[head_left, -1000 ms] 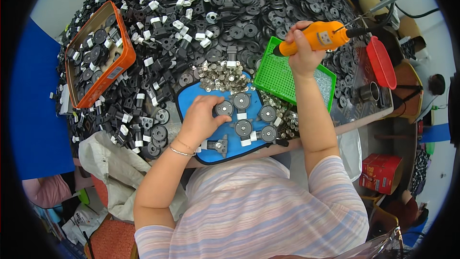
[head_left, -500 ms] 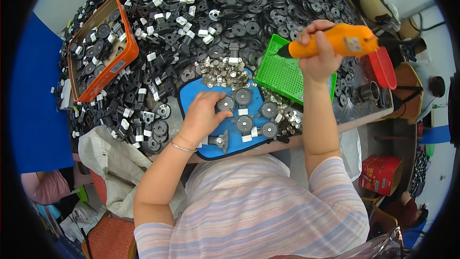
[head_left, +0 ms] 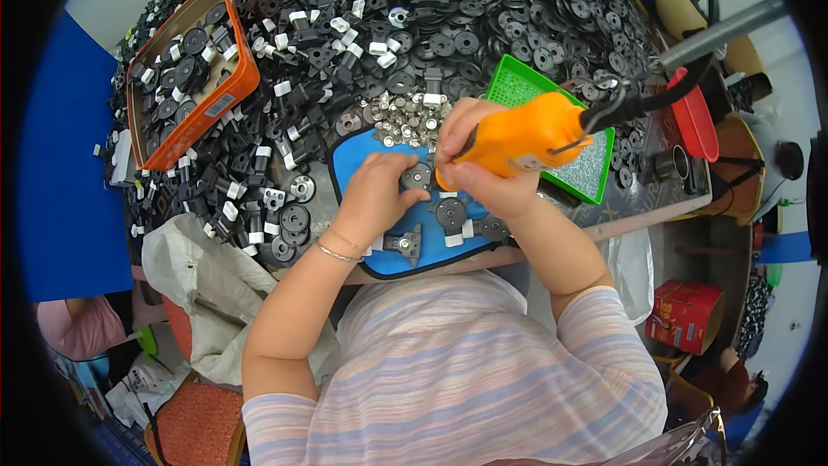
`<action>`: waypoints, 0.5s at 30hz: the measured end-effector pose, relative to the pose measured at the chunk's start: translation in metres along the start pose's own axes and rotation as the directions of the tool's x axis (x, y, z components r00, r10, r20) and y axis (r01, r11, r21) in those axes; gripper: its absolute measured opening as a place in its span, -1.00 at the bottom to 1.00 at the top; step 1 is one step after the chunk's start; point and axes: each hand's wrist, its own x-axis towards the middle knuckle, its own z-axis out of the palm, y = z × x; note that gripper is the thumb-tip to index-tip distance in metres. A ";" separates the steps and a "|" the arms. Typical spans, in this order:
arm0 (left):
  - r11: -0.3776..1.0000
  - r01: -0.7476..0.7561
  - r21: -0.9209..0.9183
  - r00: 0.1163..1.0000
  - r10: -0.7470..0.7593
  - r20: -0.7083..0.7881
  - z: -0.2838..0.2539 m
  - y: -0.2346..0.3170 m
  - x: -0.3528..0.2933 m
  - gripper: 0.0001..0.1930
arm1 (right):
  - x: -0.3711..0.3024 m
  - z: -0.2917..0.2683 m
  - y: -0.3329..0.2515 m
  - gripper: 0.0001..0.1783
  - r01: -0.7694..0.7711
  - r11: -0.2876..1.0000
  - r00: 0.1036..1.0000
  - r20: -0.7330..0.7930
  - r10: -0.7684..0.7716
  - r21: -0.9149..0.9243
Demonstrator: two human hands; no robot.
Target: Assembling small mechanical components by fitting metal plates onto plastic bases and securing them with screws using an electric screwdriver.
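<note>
My right hand [head_left: 492,177] is wrapped round an orange electric screwdriver [head_left: 530,134], its cable leading off to the upper right. The tool's tip is hidden behind my fingers, low over the blue mat [head_left: 352,160]. My left hand [head_left: 378,194] grips a black round part [head_left: 417,177] between thumb and fingers on that mat. Beside it lie more such assemblies: a black disc part [head_left: 450,212] with a white block, another black disc part [head_left: 492,226] partly under my right wrist, and a black bracket [head_left: 405,244] nearer me.
Small silver caps [head_left: 401,116] are heaped behind the mat. A green perforated tray [head_left: 595,181] with small metal bits stands right, an orange-rimmed box [head_left: 246,78] of parts left. Black discs [head_left: 509,0] and black-and-white pieces [head_left: 302,60] pile across the table. A coiled spring [head_left: 724,33] hangs upper right.
My right hand has brought the screwdriver from above the green tray leftward and nearer, down beside my left hand. My left hand keeps its hold on the round part.
</note>
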 end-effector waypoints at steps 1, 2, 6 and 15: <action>1.000 0.001 -0.002 1.000 -0.001 -0.002 0.000 0.000 0.000 -0.53 | 0.000 0.001 0.001 -0.79 -0.002 1.000 1.000 0.002 0.002 0.000; 1.000 -0.003 -0.002 1.000 0.003 -0.005 0.000 0.000 0.000 -0.53 | 0.000 0.003 0.002 -0.80 -0.004 1.000 1.000 -0.012 0.004 0.023; 1.000 0.012 -0.015 1.000 -0.012 0.027 0.000 0.000 0.001 -0.53 | -0.002 0.006 0.005 -0.81 -0.057 0.998 0.998 -0.012 0.058 0.029; 0.999 0.040 0.008 0.998 -0.040 0.047 -0.002 0.002 0.002 -0.55 | 0.002 0.006 0.008 -0.79 -0.089 0.991 0.996 0.027 0.087 0.105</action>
